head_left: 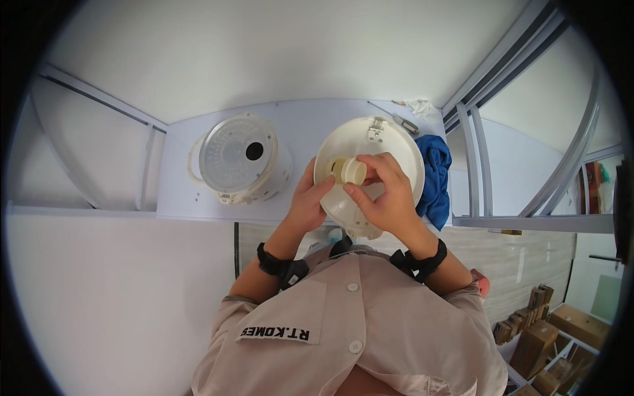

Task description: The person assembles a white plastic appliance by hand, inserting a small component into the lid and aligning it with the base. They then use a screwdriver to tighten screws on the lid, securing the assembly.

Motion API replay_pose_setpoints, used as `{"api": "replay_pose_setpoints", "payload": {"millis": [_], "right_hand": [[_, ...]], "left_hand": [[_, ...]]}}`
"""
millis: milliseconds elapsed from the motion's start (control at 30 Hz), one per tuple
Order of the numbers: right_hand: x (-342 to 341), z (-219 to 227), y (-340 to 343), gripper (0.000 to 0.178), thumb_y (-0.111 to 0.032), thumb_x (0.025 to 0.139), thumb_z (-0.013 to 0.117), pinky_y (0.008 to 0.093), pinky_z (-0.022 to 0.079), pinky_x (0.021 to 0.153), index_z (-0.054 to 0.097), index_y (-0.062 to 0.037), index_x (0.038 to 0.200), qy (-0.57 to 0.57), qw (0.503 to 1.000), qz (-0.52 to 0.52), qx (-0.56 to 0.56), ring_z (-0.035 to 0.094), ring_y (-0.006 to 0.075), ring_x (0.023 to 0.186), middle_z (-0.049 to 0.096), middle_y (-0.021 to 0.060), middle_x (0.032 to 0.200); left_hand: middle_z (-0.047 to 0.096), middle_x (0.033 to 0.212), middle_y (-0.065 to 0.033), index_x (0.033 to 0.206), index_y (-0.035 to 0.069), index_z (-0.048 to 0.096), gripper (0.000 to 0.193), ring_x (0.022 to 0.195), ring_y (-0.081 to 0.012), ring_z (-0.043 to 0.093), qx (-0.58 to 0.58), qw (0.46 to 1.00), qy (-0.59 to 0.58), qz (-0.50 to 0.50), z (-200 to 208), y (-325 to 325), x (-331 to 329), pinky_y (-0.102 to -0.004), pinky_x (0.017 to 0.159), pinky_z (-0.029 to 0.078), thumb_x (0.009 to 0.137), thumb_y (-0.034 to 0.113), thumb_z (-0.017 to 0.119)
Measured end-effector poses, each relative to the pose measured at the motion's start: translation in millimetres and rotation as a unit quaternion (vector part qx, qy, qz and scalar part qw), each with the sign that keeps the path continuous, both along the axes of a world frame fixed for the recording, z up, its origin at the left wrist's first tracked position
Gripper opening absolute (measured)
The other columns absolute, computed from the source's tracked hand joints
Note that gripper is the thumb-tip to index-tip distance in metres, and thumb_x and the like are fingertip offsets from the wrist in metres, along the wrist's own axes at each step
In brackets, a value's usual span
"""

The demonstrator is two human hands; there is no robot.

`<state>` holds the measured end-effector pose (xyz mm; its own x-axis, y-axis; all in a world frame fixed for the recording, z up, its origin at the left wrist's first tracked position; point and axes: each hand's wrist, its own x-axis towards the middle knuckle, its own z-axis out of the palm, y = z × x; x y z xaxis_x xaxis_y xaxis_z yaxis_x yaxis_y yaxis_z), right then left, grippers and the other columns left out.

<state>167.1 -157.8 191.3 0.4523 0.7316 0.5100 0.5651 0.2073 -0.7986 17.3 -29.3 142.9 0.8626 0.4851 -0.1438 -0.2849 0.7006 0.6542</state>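
A small pale-yellow jar (337, 167) with a wide white cap (354, 172) lies sideways between my two hands. My left hand (310, 197) grips the jar's body from the left, its thumb along the near side. On the right, the fingers and thumb of my right hand (389, 196) close around the cap. Whether the cap is loose cannot be seen. Just beneath my hands is a white oval, bowl-like cover (404, 146) with a metal hinge or latch piece (376, 129) at its far end. Parts of its inside are hidden by my hands.
To the left stands a white rice-cooker-like body (281, 173) topped with a translucent disc bearing a black circle. A blue cloth (434, 178) hangs over the table's front edge at right. Behind it lie a screwdriver (404, 123) and crumpled white tissue (421, 107). Metal frames flank the table (178, 165).
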Motion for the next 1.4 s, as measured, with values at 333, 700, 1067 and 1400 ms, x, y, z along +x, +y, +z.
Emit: {"api": "replay_pose_setpoints", "payload": {"millis": [333,700,1067,1400], "right_hand": [[-2,-4,-2,0.05,-0.013,0.086,0.091,0.0359,0.063,0.075,0.069,-0.0057,0.13,-0.041,0.997,-0.01,-0.066,0.074,0.0287,0.086,0.067,0.013,0.112],[-3,5,-7,0.051,-0.016,0.082,0.093,0.0363,0.061,0.068,0.071,-0.007,0.128,-0.103,0.988,-0.035,-0.113,0.074,0.0254,0.082,0.069,0.0091,0.109],[-5,5,-6,0.049,-0.016,0.081,0.09,0.042,0.061,0.071,0.072,-0.0049,0.125,-0.181,0.972,-0.045,-0.142,0.074,0.0342,0.085,0.068,0.0116,0.109],[-3,3,-2,0.049,-0.011,0.079,0.088,0.0435,0.061,0.073,0.072,-0.0027,0.125,-0.204,0.967,-0.042,-0.144,0.074,0.037,0.087,0.069,0.0136,0.107]], "left_hand": [[0.052,0.15,-0.0132,0.163,0.004,0.025,0.065,0.137,-0.0203,0.055,0.164,0.984,0.068,0.025,-10,-7,4,-0.037,0.114,0.049,0.107,0.009,0.058],[0.051,0.149,-0.015,0.162,0.0,0.023,0.069,0.139,-0.0217,0.052,0.247,0.963,0.105,0.006,7,-7,1,-0.0375,0.117,0.044,0.102,0.01,0.057],[0.048,0.151,-0.0164,0.162,0.001,0.022,0.075,0.14,-0.0231,0.05,0.252,0.961,0.113,-0.019,9,-5,1,-0.0372,0.118,0.044,0.1,0.011,0.064],[0.045,0.15,-0.0186,0.16,-0.003,0.022,0.072,0.142,-0.0254,0.047,0.378,0.917,0.128,-0.027,16,-3,-1,-0.0406,0.12,0.04,0.104,0.013,0.063]]}}
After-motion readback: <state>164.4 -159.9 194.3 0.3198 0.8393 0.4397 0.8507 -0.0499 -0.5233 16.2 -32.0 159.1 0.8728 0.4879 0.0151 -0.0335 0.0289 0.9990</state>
